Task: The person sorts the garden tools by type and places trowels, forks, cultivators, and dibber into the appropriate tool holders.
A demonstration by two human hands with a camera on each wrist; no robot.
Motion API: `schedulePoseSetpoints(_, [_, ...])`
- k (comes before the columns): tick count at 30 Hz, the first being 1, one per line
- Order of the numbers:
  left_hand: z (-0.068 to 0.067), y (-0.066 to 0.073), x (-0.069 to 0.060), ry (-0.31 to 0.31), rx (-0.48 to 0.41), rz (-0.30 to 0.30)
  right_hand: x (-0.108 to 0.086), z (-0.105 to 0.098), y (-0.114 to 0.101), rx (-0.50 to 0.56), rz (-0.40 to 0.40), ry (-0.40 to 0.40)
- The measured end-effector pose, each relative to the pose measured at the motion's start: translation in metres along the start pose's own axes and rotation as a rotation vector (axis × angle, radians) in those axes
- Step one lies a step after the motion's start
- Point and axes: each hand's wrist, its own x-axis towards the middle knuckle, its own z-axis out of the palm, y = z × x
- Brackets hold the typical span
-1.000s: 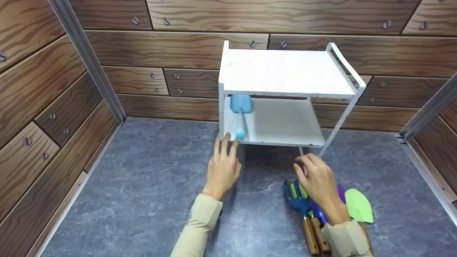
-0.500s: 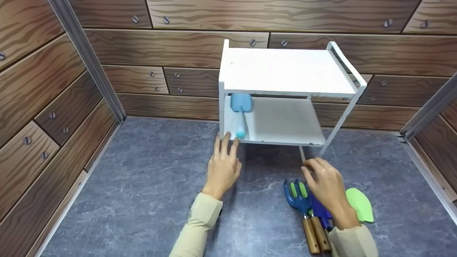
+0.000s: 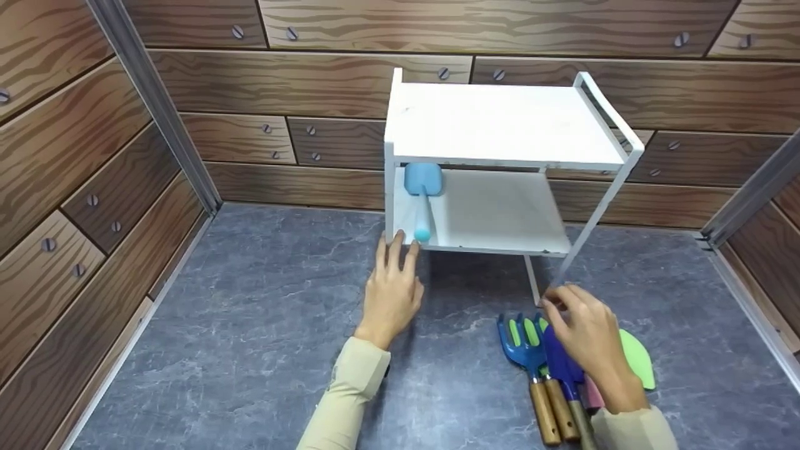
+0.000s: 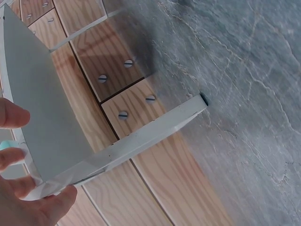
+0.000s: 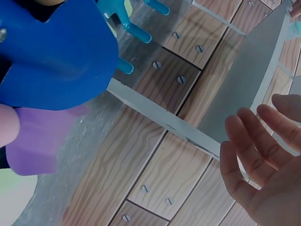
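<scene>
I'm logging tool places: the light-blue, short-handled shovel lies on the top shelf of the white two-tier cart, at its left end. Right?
It isn't on top: the head view shows the light-blue shovel on the lower shelf of the white cart, at its left end as you say.

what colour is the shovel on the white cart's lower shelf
The square-headed shovel is light blue, clearest in the head view.
</scene>
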Motion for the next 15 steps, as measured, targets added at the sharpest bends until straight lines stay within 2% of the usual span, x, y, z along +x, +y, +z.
schedulePoseSetpoints(8, [0.000,0.000,0.000,-0.003,-0.007,0.003,-0.008,-0.005,0.001,-0.019,0.030,-0.019])
schedulePoseSetpoints(15, [-0.001,0.000,0.000,-0.009,-0.001,-0.003,-0.013,-0.007,0.003,-0.041,0.024,-0.040])
